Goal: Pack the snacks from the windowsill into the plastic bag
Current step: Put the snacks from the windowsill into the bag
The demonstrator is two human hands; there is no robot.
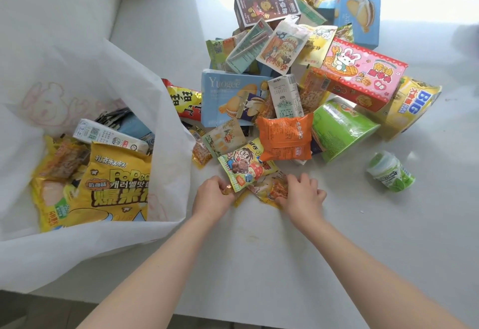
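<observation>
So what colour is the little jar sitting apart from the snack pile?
The jar is white and green, clearest in the head view.

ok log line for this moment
step: pick | left hand: pinches gold packet | right hand: grips yellow-orange packet | plastic bag: partly filled

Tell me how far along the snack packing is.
Started, far from finished. Done: a yellow popcorn bag, a milk carton and several packets lie in the plastic bag. In hand: the left hand and right hand both grip small yellow packets at the pile's near edge. Left: most of the pile, including the pink rabbit box and green cup, plus the mint jar set apart.
</observation>
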